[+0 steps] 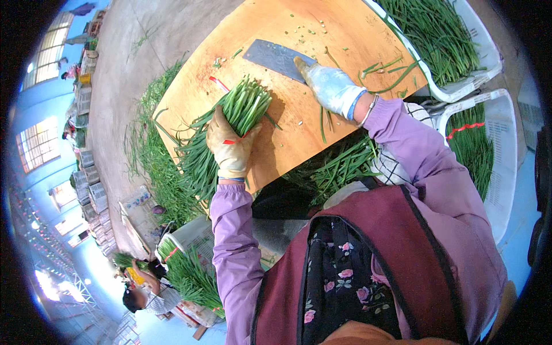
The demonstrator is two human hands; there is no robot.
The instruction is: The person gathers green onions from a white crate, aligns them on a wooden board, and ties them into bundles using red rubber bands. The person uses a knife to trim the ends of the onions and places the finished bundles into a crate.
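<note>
My left hand, in a soiled work glove, grips a bundle of long green stalks, perhaps garlic chives, tied with a red band. The pale cut ends point up and away, and the leaves trail over the left edge of the wooden board. My gloved right hand is closed on a wide-bladed cleaver, whose blade lies over the board to the right of the bundle. The cleaver's handle is hidden in the glove. Cut stalk bits and loose stalks lie on the board.
White plastic crates of green stalks stand at the right. Trimmed greens are heaped on the floor left of the board. More stalks lie below its near edge. At lower left, a person handles greens beside another filled crate.
</note>
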